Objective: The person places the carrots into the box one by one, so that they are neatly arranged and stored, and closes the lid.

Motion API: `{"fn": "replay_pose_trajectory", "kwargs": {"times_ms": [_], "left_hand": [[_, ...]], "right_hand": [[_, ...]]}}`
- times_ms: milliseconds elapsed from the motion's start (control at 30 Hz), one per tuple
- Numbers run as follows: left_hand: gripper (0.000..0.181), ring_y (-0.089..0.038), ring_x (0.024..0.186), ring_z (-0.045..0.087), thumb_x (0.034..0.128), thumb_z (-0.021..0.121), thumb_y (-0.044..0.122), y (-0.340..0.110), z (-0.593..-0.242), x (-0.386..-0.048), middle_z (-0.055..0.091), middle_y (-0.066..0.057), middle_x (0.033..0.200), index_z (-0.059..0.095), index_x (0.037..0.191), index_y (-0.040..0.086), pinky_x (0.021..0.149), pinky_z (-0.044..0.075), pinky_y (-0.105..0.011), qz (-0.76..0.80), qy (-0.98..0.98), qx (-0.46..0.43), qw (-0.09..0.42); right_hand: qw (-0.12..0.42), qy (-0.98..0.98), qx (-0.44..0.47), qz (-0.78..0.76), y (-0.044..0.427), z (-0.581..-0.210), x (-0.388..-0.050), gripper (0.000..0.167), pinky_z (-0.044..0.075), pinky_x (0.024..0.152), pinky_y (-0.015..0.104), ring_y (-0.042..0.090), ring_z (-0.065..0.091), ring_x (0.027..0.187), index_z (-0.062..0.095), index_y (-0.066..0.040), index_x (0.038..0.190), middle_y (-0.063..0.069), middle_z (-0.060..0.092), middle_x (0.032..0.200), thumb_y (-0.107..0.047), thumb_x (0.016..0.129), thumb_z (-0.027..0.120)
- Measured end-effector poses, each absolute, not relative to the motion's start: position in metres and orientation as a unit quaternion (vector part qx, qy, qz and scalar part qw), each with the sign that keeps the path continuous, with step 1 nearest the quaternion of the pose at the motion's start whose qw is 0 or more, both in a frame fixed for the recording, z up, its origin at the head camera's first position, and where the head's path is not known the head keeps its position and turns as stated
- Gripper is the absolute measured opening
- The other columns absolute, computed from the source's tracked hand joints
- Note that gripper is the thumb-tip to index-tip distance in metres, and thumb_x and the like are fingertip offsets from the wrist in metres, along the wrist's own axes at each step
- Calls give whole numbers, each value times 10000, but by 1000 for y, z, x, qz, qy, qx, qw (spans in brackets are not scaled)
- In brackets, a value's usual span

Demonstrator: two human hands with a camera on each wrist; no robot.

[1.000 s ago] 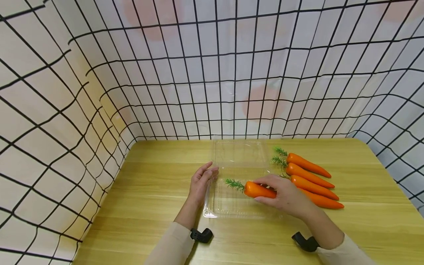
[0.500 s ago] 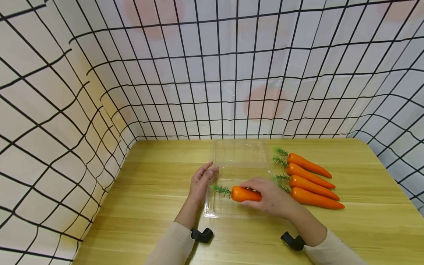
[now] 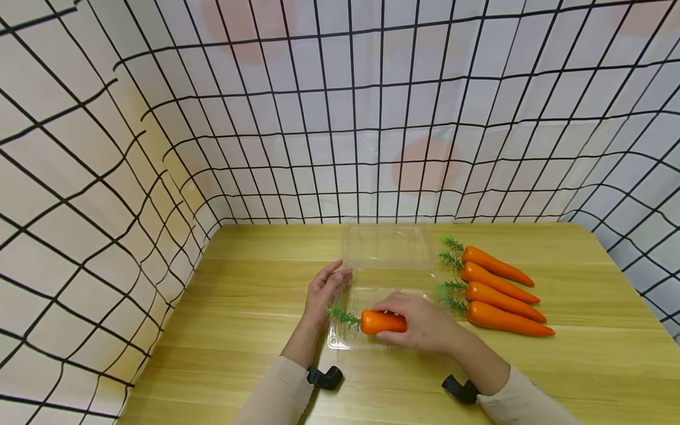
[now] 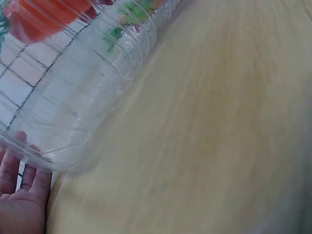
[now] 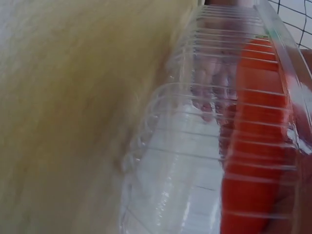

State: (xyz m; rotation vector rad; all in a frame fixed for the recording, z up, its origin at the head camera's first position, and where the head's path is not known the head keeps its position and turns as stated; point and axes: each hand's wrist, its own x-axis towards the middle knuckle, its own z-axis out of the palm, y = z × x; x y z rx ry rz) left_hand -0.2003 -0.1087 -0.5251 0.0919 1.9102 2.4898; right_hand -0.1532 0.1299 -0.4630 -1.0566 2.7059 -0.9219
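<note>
In the head view the right hand [image 3: 425, 324] grips an orange carrot [image 3: 376, 322] from above, leaves pointing left, over the near part of a clear plastic box [image 3: 340, 341]. The box's lid [image 3: 386, 243] lies folded back behind it. At the box's left edge rests the left hand [image 3: 321, 295], its fingers relaxed and slightly bent. In the left wrist view that hand [image 4: 24, 200] touches the box's corner [image 4: 63, 158]. Through the clear ribbed wall [image 5: 180, 131] in the right wrist view the held carrot [image 5: 256, 141] shows; its tip is hidden.
Several carrots [image 3: 502, 291] lie side by side on the wooden table [image 3: 234, 307], right of the box, leaves to the left. White sheeting behind black wire grid [image 3: 319, 118] stands along the back and both sides.
The right hand has carried the carrot left and nearer the front edge of the box, lowering it. The left hand has stayed at the box's left edge.
</note>
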Motion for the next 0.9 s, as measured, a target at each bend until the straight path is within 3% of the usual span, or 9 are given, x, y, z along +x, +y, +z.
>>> {"fn": "replay_pose_trajectory", "kwargs": {"times_ms": [367, 600, 900], "left_hand": [[446, -405, 1261, 631, 1045, 524, 129, -108, -525, -200, 630, -291, 1354, 494, 1456, -43, 1094, 518, -430, 788, 616, 24, -1], [449, -344, 1256, 650, 1055, 521, 140, -109, -527, -201, 634, -273, 1361, 480, 1461, -47, 1112, 502, -414, 788, 615, 28, 3], [464, -306, 1242, 662, 1048, 522, 126, -109, -528, -201, 645, -265, 1353, 465, 1470, -59, 1102, 512, -392, 792, 610, 23, 7]], "right_hand": [[115, 875, -341, -325, 130, -473, -155, 423, 561, 911, 325, 78, 620, 1060, 677, -239, 1290, -98, 682, 1224, -461, 933, 720], [153, 868, -328, -339, 131, -479, -160, 463, 561, 936, 342, 102, 629, 1094, 666, -225, 1323, -76, 691, 1256, -474, 935, 711], [168, 865, -336, -333, 131, -483, -163, 445, 570, 960, 354, 113, 643, 1123, 694, -225, 1293, -75, 698, 1270, -501, 944, 689]]}}
